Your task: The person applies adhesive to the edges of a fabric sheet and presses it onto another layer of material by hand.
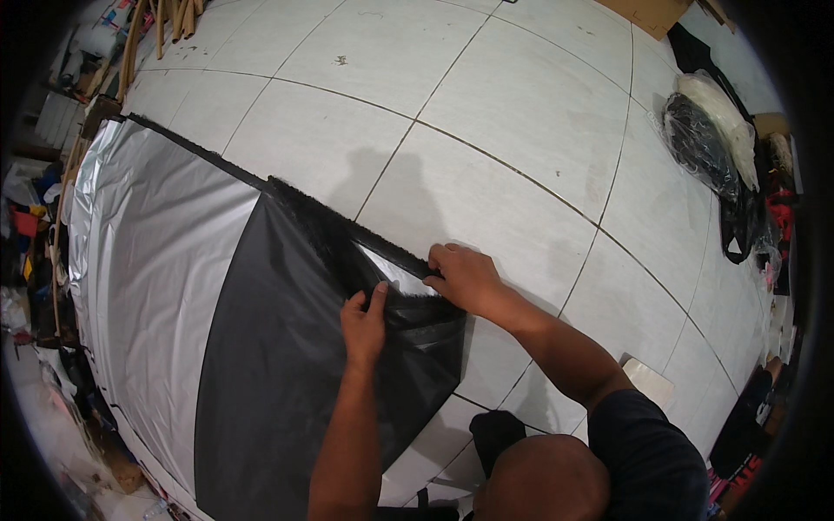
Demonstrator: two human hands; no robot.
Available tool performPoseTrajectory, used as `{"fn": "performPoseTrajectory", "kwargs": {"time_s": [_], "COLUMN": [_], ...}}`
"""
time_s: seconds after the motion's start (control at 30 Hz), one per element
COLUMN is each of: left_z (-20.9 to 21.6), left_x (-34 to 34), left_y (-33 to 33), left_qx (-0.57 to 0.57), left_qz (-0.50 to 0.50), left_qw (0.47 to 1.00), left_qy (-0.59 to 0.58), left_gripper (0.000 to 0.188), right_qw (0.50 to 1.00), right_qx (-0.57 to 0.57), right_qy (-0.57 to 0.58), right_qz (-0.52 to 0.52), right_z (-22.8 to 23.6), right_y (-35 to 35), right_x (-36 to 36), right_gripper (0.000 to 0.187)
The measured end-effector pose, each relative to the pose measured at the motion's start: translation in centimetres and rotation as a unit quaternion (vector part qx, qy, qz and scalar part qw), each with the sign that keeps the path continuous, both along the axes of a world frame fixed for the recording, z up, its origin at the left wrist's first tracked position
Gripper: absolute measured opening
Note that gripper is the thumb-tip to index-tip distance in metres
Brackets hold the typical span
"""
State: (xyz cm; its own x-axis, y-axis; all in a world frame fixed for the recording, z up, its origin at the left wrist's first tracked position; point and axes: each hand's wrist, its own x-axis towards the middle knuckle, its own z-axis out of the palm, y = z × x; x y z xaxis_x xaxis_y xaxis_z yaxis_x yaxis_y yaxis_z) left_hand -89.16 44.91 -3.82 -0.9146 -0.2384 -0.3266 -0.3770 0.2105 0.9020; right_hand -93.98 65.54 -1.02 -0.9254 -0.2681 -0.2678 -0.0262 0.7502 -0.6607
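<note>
A large sheet [287,365] lies spread on the floor, black on this part and silver [165,226] farther left. A fuzzy black strip [339,221] runs along its far edge. Near the right end of that strip, my right hand [465,276] pinches the edge between thumb and fingers. My left hand [365,326] is closed on the black folds just below, thumb pointing up. Between the strip and the folds a small silver patch [382,269] shows. What lies under my left fingertips is hidden.
Pale floor tiles [521,130] stretch beyond the sheet. Wooden poles [182,17] stand at the far left above clutter. Plastic-wrapped bundles [704,139] lie at the right, and a cardboard box [647,13] stands at the far edge. My bare knee [547,478] is close below my hands.
</note>
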Motion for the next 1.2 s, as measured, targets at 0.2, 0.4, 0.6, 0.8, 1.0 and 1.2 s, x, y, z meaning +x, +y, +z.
{"fn": "performPoseTrajectory", "kwargs": {"time_s": [0.2, 0.4, 0.6, 0.8, 1.0, 1.2], "left_z": [0.8, -0.3, -0.4, 0.2, -0.5, -0.1], "left_x": [-0.2, 0.0, 0.1, 0.0, 0.1, 0.0], "left_y": [0.4, -0.6, -0.1, -0.2, -0.3, -0.2], "left_qx": [0.015, -0.036, -0.004, -0.014, -0.013, -0.027], "left_qz": [0.006, -0.011, 0.011, -0.005, -0.011, -0.002], "left_qw": [1.000, 0.999, 1.000, 1.000, 1.000, 0.999], "left_qy": [-0.011, -0.018, -0.002, -0.018, 0.000, -0.017], "left_gripper": [0.040, 0.041, 0.040, 0.042, 0.042, 0.045], "right_qw": [0.984, 0.983, 0.983, 0.999, 0.982, 0.977], "right_qx": [-0.071, -0.105, -0.108, 0.018, -0.081, -0.136], "right_qy": [0.005, -0.123, -0.147, 0.046, 0.027, -0.123], "right_qz": [0.166, 0.083, -0.032, 0.016, 0.168, 0.108], "right_z": [-0.5, 0.4, 0.0, -0.3, -1.1, -0.5], "right_y": [-1.9, -1.6, -0.7, -0.7, -2.1, -1.1], "right_x": [1.2, 0.3, 0.2, 0.3, 1.3, -0.5], "right_gripper": [0.031, 0.035, 0.036, 0.033, 0.027, 0.037]}}
